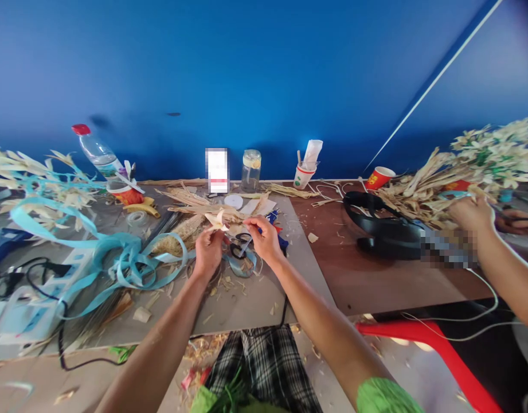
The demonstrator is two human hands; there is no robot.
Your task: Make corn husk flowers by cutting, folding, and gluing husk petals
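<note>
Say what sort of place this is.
Probably a small flower-craft workspace: the person's left hand holds a cream, pointed-petal flower, with tan, dry, husk-like strips and tangled, flat, light-blue ribbon also in view.

Flower [218, 220] in my left hand [208, 250]: papery, matt petals. Husk strips [194, 200] just beyond: dry, fibrous, rough. Ribbon [106, 250] left of my left hand: satin-looking cloth, soft sheen. Bottle [97, 151] farther left, beyond: clear glossy plastic. Jar [250, 173] beyond my right hand [264, 240]: clear, smooth; glass or plastic, can't tell. Cup [304, 177] right of jar: paper-looking. Black housing [390, 238] right of my right hand: glossy plastic. Trousers [270, 364] below both hands: matt woven cloth.
</note>
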